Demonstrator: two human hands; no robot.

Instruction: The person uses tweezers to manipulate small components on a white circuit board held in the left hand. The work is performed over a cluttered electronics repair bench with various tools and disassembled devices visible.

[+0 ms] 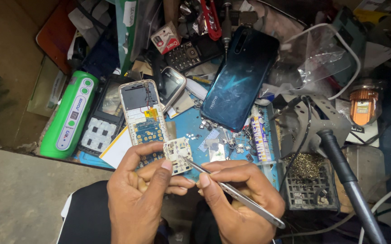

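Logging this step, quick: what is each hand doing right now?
Left hand: closed on the small white keypad piece.
Right hand: closed on metal tweezers, tips at that piece.

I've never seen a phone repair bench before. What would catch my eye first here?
At bottom centre, the left hand pinches a small white keypad part while the right hand touches metal tweezers to it. Behind them lie an opened keypad phone, a dark blue smartphone face down, and a bright green cylinder at left.

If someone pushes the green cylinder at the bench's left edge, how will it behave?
The green cylinder lies on its rounded side, so it would probably roll. Its glossy plastic looks slippery. It sits at the bench edge, so it might fall off.
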